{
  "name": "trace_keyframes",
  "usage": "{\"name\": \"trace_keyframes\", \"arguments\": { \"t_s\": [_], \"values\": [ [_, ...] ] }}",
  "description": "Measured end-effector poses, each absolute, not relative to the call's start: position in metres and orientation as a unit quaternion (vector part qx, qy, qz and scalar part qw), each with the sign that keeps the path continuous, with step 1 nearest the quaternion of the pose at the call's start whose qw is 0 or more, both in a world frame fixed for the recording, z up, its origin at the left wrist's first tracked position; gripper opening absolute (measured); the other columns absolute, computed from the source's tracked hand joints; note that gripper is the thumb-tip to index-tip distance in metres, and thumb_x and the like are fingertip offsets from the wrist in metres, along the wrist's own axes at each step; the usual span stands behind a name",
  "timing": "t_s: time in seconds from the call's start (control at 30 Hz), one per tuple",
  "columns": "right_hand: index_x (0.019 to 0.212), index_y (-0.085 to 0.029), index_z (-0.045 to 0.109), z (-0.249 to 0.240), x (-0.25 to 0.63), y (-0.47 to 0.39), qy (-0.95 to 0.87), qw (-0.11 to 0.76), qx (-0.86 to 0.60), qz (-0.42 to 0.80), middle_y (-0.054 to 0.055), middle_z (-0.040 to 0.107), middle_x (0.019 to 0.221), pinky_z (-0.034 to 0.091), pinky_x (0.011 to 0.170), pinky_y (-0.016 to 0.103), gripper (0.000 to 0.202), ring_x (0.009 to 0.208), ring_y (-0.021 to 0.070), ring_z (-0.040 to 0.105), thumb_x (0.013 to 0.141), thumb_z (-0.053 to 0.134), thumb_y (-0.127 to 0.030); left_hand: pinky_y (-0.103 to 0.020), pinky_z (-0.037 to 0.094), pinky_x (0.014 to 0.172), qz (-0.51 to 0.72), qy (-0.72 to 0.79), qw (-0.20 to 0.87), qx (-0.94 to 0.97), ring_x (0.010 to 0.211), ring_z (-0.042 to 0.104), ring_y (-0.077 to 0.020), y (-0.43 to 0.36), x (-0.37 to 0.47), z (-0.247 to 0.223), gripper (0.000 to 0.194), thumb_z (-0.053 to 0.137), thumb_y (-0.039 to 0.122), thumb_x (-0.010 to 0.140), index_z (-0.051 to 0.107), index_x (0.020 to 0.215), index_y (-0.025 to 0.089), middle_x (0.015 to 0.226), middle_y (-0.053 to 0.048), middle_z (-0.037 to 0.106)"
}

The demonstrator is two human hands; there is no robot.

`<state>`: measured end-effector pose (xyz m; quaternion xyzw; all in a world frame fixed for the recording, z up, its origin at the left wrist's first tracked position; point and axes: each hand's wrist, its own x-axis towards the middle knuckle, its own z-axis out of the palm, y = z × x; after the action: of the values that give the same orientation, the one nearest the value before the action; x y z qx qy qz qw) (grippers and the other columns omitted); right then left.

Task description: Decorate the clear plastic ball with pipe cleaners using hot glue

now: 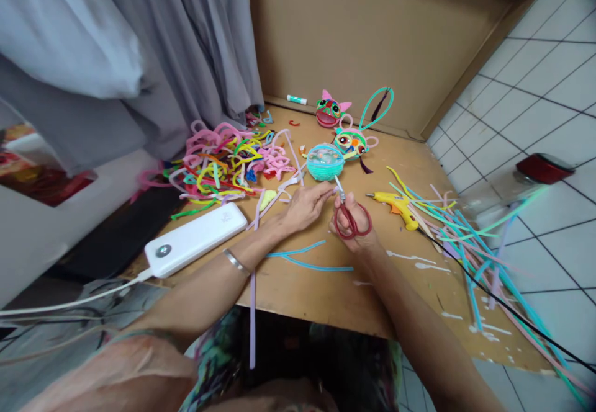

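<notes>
Your right hand (pixel 351 223) has its grip closed through the red scissors (pixel 350 218), blades at a pale pipe cleaner (pixel 294 183) pinched in your left hand (pixel 305 206), near the teal wrapped ball (pixel 325 162). Two finished masks (pixel 339 128) lie farther off; the cut isn't made yet.

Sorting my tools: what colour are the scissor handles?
Red, on the scissors in the right hand; head view.

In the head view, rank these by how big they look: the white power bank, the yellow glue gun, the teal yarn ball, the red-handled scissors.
Largest to smallest as they look:
1. white power bank, though it lies nearer the camera
2. yellow glue gun
3. teal yarn ball and red-handled scissors: too alike to rank; the right hand partly hides the scissors.
</notes>
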<state>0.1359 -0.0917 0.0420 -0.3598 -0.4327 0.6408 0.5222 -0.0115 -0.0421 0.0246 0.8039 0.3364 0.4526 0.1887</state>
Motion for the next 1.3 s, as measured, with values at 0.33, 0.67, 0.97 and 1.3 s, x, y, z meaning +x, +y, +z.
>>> {"name": "trace_keyframes", "arguments": {
  "t_s": [0.33,0.67,0.97,1.3],
  "values": [
    [0.104,-0.022,0.064,0.045,0.156,-0.082,-0.656,0.339,-0.642,0.205,-0.001,0.067,0.074,0.04,0.059,0.026,0.038,0.064,0.016,0.06,0.079,0.073,-0.048,-0.026,0.038,0.064,0.539,0.368,0.213,0.727,0.062,0.048,-0.0129,-0.043,-0.013,0.034,0.029,0.041,0.037,0.101,0.06,0.092,0.018,0.07,0.001,0.054],
    [0.115,-0.025,0.073,0.088,0.182,-0.089,-0.704,-0.034,-0.707,0.055,0.01,0.076,0.113,0.045,0.081,0.03,0.031,0.109,0.0261,0.068,0.09,0.053,-0.025,-0.022,0.031,0.051,0.618,0.303,0.406,0.601,0.049,0.039,-0.0093,-0.03,-0.013,0.031,0.041,0.053,0.06,0.093,0.052,0.102,0.021,0.057,0.007,0.05],
    [0.083,-0.015,0.078,0.081,0.195,-0.09,-0.72,0.01,-0.694,0.014,0.018,0.072,0.107,0.047,0.083,0.036,0.032,0.101,0.0273,0.066,0.088,0.047,-0.018,-0.019,0.015,0.039,0.6,0.237,0.587,0.489,0.038,0.02,-0.005,-0.038,-0.005,0.045,0.047,0.07,0.061,0.079,0.053,0.097,0.021,0.048,0.013,0.031],
    [0.109,-0.02,0.071,0.038,0.143,-0.082,-0.657,0.461,-0.396,0.447,0.004,0.075,0.108,0.049,0.097,0.034,0.041,0.102,0.0197,0.067,0.086,0.063,-0.054,-0.017,0.037,0.044,0.576,0.176,0.717,0.351,0.041,0.043,-0.0054,-0.052,0.003,0.061,0.033,0.07,0.04,0.086,0.043,0.092,0.023,0.057,0.01,0.054]
  ]
}}
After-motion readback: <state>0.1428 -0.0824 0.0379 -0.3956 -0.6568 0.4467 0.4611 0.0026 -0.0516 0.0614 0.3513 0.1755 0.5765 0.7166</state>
